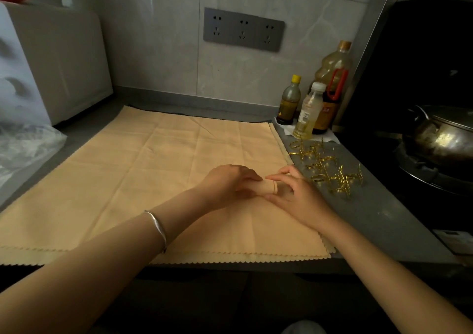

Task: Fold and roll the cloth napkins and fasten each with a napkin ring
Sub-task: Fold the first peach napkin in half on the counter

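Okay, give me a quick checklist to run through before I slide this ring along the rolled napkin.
1. The left hand grips the rolled napkin: ok.
2. The ring sits around the roll, near its right end: ok.
3. The right hand pinches the ring: ok.
4. The roll is tight under the left hand: cannot tell, hidden.
5. The spare rings lie on the counter to the right: ok.

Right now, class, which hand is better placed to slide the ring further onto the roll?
Right. The right hand pinches the ring at the end of the roll, while the left hand grips the roll and steadies it.
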Demonstrator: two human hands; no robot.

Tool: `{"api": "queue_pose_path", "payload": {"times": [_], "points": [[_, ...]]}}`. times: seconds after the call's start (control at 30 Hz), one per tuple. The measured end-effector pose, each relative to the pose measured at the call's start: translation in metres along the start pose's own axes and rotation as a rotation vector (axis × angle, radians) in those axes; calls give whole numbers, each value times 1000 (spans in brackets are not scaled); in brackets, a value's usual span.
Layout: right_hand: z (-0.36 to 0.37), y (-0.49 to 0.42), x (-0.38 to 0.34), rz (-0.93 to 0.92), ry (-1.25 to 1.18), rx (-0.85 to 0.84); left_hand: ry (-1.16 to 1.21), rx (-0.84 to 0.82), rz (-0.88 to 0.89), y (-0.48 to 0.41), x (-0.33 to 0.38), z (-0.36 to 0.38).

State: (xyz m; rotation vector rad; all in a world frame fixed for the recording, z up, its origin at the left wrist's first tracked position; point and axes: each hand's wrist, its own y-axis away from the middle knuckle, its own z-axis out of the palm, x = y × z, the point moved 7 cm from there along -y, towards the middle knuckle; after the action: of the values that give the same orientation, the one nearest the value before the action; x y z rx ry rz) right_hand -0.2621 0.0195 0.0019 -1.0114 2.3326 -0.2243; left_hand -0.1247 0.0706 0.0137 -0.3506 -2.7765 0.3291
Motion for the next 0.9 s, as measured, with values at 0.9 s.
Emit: {"api": "queue_pose_path", "payload": {"times": [0.9], "points": [[-66,53,115,553,25,386,-94,124,69,-56,50,17]]}}
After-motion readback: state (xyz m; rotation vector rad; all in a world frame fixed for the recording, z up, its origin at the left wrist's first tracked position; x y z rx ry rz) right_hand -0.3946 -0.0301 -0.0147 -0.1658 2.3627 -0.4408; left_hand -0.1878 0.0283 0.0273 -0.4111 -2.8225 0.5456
